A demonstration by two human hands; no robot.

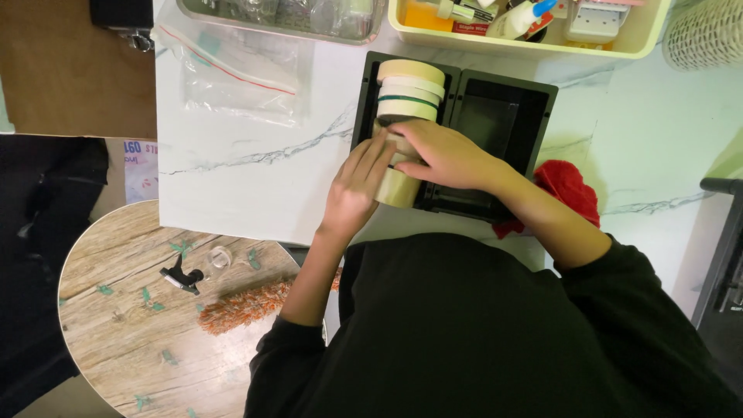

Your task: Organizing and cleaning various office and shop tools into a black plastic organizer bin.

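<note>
Presently, on a white marbled tabletop (255,178): one black two-compartment tray (507,116), its left compartment filled with a row of cream tape rolls (410,89) standing on edge, one roll edged with a dark green band; its right compartment shows only black interior. Left hand (356,186), fingers extended and close together, lies flat against the near rolls at the tray's left edge, touching the nearest cream roll (396,188), which sits at the near end of the row. Right hand (445,155), fingers curled, rests on top of the near rolls, pressing on them from the right; whether it grips one cannot be told. Red cloth (571,190) lies on the tabletop just right of the right forearm. Far side: clear zip bag (236,73) with red seal line, left of the tray; cream bin (526,27) of glue bottles and small items, far right; clear container (286,15) at the far edge. Near left, lower down: round wood-grain table (116,310) bearing a small black tool (182,276) and an orange fuzzy strip (244,306).
</note>
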